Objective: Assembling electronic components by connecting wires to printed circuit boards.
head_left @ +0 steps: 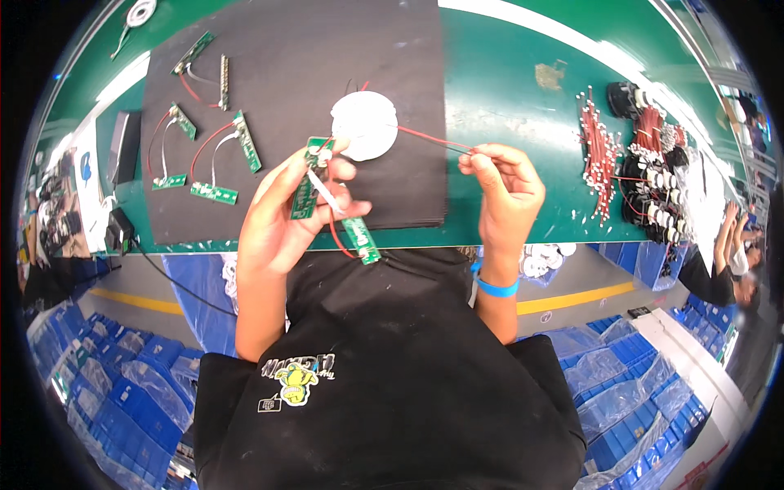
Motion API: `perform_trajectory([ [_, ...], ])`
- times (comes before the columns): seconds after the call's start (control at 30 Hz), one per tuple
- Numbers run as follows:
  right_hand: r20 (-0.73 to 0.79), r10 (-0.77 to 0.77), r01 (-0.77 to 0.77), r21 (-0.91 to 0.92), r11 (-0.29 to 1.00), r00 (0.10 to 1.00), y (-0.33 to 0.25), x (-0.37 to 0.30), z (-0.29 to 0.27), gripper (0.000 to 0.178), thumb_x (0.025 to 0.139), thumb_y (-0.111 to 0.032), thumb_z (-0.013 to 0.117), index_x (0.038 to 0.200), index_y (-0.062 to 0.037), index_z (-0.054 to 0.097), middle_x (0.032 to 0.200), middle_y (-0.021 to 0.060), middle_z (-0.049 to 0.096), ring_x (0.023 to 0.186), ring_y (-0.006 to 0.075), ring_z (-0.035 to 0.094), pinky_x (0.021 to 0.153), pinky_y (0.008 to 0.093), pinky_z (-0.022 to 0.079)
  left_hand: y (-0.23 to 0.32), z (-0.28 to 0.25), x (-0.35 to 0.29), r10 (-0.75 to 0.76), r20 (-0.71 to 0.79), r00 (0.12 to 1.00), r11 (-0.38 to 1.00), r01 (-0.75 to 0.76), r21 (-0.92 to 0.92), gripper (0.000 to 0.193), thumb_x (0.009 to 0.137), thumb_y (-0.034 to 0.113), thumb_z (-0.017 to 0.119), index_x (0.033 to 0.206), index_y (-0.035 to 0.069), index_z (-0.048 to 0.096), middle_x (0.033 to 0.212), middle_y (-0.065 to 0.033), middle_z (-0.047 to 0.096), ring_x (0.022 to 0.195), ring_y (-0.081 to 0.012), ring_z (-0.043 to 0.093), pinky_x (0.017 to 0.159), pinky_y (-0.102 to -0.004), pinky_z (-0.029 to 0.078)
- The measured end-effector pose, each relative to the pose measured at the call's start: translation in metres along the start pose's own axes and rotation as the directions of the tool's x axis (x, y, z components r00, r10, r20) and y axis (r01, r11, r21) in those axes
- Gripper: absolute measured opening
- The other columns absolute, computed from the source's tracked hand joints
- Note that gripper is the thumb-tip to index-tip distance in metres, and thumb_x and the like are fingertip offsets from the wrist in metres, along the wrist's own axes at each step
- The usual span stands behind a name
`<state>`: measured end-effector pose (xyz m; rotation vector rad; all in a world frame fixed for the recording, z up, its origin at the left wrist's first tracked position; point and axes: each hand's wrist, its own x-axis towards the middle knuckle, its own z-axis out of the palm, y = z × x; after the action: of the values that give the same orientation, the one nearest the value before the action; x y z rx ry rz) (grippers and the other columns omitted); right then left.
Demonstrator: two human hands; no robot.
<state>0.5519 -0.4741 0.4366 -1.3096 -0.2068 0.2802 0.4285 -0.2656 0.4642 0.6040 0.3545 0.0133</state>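
My left hand (278, 214) is closed round a pair of small green circuit boards (304, 196), joined by a white ribbon cable and a red wire. One board of the pair hangs below the fingers near the table's front edge. Just beyond the fingertips is a round white disc (363, 125); whether the left hand also grips it I cannot tell. From the disc's right side, a thin red and dark wire pair (433, 140) stretches across to my right hand (508, 186), which pinches its far end between thumb and fingers. A blue band circles the right wrist.
Several linked green boards (214, 193) lie left on the black mat (392, 49). To the right, on the green table (506, 98), are a bundle of red wires (599, 155) and black-and-white round parts (653, 184). Blue bins (139, 392) stand behind me on both sides.
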Motion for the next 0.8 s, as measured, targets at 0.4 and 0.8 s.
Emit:
perform_trajectory([
  [0.4, -0.024, 0.034, -0.021, 0.403, 0.915, 0.999, 0.004, 0.008, 0.059, 0.012, 0.092, -0.010, 0.056, 0.098, -0.0019, 0.061, 0.078, 0.0052, 0.059, 0.071, 0.0090, 0.052, 0.054, 0.0241, 0.040, -0.009, 0.018, 0.004, 0.133, -0.012, 0.991, 0.991, -0.133, -0.022, 0.052, 0.095, 0.024, 0.045, 0.137, -0.002, 0.031, 0.125, -0.0192, 0.049, 0.089, -0.0255, 0.062, 0.071, -0.0398, 0.056],
  [0.8, 0.597, -0.492, 0.773, -0.466, 0.431, 0.634, 0.003, 0.005, 0.075, 0.025, 0.068, 0.000, 0.069, 0.091, -0.0027, 0.061, 0.074, 0.0055, 0.048, 0.063, 0.0212, 0.048, 0.050, 0.0315, 0.042, -0.012, 0.021, 0.001, 0.170, -0.052, 0.984, 0.979, -0.162, 0.127, 0.050, 0.097, 0.025, 0.045, 0.140, 0.003, 0.030, 0.132, -0.0149, 0.047, 0.077, -0.0148, 0.057, 0.065, -0.0290, 0.049],
])
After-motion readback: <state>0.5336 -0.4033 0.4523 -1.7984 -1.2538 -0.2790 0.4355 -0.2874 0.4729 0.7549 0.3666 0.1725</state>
